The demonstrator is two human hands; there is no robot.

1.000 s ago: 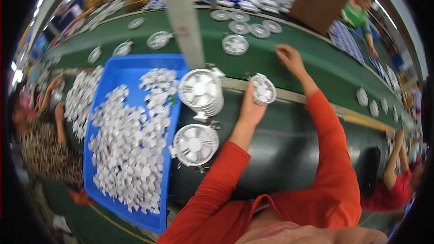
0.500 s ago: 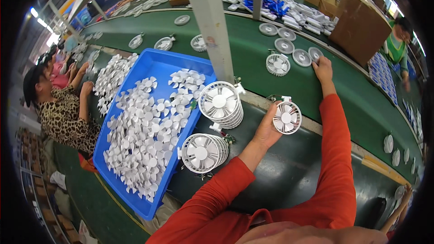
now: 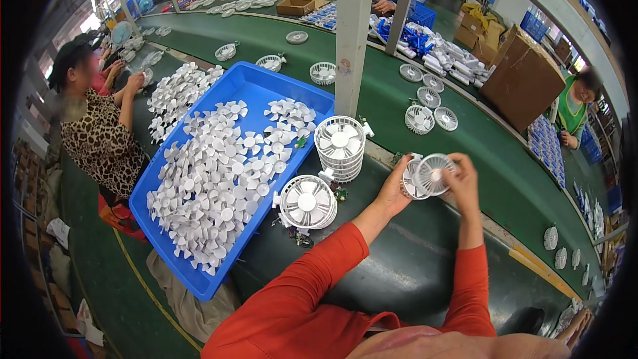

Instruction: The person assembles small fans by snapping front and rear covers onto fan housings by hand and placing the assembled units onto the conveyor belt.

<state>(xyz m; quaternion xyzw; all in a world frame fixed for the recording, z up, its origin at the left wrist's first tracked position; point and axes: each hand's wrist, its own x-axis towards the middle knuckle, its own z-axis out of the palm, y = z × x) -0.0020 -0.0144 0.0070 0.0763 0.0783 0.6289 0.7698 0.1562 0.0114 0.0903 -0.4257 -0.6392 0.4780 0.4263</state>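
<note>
My left hand (image 3: 393, 193) is closed on a small white fan housing (image 3: 408, 178), its round front turned up. My right hand (image 3: 465, 183) grips a round white fan grille (image 3: 430, 167) by its edge and face. That grille is over the housing and hides much of it; whether the two touch I cannot tell. To the left of my hands stand a tall stack of fan housings with blades (image 3: 341, 143) and a second stack (image 3: 307, 203), with small green circuit boards and wires beside them.
A blue tray (image 3: 319, 96) full of white fan blades stands left, near a metal post (image 3: 352, 46). On the green conveyor belt (image 3: 385, 116) lie loose grilles (image 3: 446, 118) and a fan housing (image 3: 419, 119). Co-workers sit left, across and right; a brown carton (image 3: 522, 83) is beyond the belt.
My right hand has picked a grille off the belt and brought it back over the housing in my left hand. The view has shifted a little.
</note>
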